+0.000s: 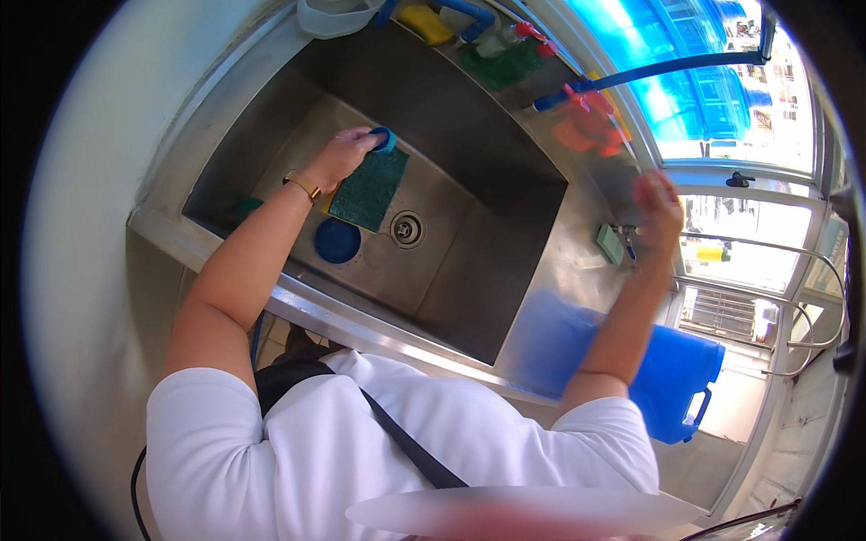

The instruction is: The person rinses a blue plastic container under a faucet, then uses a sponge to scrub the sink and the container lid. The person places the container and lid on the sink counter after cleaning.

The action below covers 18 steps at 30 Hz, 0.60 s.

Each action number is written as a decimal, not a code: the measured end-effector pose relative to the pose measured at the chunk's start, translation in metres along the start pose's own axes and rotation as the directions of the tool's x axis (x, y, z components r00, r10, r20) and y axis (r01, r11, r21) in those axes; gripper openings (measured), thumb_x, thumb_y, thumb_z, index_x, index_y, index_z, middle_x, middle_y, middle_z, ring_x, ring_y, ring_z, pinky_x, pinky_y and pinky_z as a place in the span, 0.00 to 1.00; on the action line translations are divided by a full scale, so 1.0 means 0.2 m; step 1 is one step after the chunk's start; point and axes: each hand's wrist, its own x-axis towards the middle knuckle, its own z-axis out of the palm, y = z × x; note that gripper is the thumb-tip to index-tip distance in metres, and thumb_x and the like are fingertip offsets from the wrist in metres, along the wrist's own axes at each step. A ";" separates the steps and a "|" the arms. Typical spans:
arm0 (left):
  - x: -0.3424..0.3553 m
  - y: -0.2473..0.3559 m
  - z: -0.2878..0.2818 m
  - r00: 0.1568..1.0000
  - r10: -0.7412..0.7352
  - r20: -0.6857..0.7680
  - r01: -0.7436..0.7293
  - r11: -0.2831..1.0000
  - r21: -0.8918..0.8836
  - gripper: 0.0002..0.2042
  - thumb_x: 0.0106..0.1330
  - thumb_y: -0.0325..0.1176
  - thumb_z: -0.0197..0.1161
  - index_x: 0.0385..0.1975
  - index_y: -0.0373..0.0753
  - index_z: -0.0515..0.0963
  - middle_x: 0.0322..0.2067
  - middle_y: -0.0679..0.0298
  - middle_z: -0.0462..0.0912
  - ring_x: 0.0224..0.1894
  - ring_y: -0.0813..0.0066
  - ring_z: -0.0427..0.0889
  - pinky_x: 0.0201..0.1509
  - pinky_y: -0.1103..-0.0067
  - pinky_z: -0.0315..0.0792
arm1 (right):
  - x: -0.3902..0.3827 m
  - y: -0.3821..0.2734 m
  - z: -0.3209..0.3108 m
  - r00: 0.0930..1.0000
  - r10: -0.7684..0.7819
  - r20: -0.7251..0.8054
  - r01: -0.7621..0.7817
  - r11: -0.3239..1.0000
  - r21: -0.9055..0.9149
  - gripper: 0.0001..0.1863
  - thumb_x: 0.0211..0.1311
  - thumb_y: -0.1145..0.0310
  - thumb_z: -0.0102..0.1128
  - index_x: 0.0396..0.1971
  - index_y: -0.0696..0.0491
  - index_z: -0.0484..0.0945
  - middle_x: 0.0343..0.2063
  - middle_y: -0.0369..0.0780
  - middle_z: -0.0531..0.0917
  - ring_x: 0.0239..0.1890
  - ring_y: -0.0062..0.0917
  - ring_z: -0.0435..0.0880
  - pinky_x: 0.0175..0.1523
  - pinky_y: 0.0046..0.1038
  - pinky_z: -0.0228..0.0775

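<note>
head view: at upper left-centre, the left hand (343,155) gripped a blue cap (386,142); below its fingers, the green pad (368,191) slanted lengthwise down-left. the farther, blurred right hand's (660,203) fingers i could not tell.

The steel counter (570,245) carries a blue jug (669,365), its sunken basin (448,236) a round blue disc (337,242).

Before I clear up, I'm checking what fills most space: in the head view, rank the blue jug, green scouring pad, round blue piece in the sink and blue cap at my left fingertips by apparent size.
1. Blue jug
2. Green scouring pad
3. Round blue piece
4. Blue cap, though partly hidden
</note>
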 end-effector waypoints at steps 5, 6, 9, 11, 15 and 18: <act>-0.05 0.05 0.04 0.950 -0.066 0.305 0.078 0.997 -0.028 0.15 0.71 0.39 0.56 0.50 0.38 0.81 0.38 0.67 0.84 0.39 0.81 0.82 0.49 0.83 0.75 | -0.47 0.39 0.80 0.935 0.304 0.184 -0.355 0.764 0.539 0.12 0.66 0.67 0.64 0.43 0.54 0.74 0.34 0.41 0.82 0.33 0.30 0.86 0.39 0.34 0.83; -0.06 0.05 0.05 0.934 -0.045 0.354 0.053 0.999 -0.012 0.15 0.71 0.38 0.56 0.50 0.38 0.81 0.38 0.67 0.84 0.40 0.81 0.82 0.50 0.83 0.75 | -0.52 0.45 0.93 0.925 0.328 0.192 -0.379 0.756 0.534 0.12 0.67 0.66 0.62 0.46 0.53 0.74 0.34 0.41 0.82 0.36 0.32 0.86 0.41 0.37 0.83; -0.09 0.06 0.06 0.902 -0.043 0.429 0.035 0.999 0.027 0.16 0.70 0.38 0.56 0.52 0.38 0.80 0.38 0.69 0.84 0.40 0.81 0.82 0.52 0.83 0.74 | -0.61 0.56 1.27 0.891 0.345 0.294 -0.440 0.815 0.377 0.15 0.70 0.65 0.58 0.53 0.53 0.76 0.37 0.41 0.81 0.37 0.32 0.84 0.46 0.33 0.80; -0.09 0.06 0.05 0.907 -0.040 0.418 0.015 0.998 0.062 0.16 0.70 0.38 0.56 0.51 0.37 0.80 0.37 0.69 0.84 0.39 0.82 0.82 0.49 0.83 0.75 | -0.67 0.61 1.43 0.892 0.287 0.348 -0.371 0.906 0.203 0.15 0.70 0.67 0.57 0.53 0.53 0.78 0.38 0.39 0.82 0.37 0.28 0.83 0.48 0.28 0.77; -0.08 0.05 0.05 0.911 -0.120 0.394 0.116 0.993 0.033 0.14 0.69 0.39 0.59 0.46 0.37 0.81 0.35 0.69 0.84 0.36 0.83 0.82 0.42 0.84 0.76 | -0.74 0.69 1.52 0.959 -0.085 0.271 0.191 0.899 -0.394 0.13 0.72 0.66 0.56 0.50 0.54 0.83 0.39 0.38 0.83 0.40 0.22 0.81 0.48 0.20 0.71; -0.06 0.04 0.06 0.940 -0.106 0.324 0.078 0.992 0.098 0.13 0.69 0.41 0.60 0.42 0.37 0.81 0.34 0.68 0.84 0.33 0.83 0.82 0.39 0.84 0.77 | -0.73 0.72 1.47 0.884 0.253 0.393 -0.282 0.959 0.016 0.18 0.70 0.67 0.55 0.56 0.58 0.78 0.39 0.36 0.82 0.43 0.19 0.78 0.52 0.22 0.68</act>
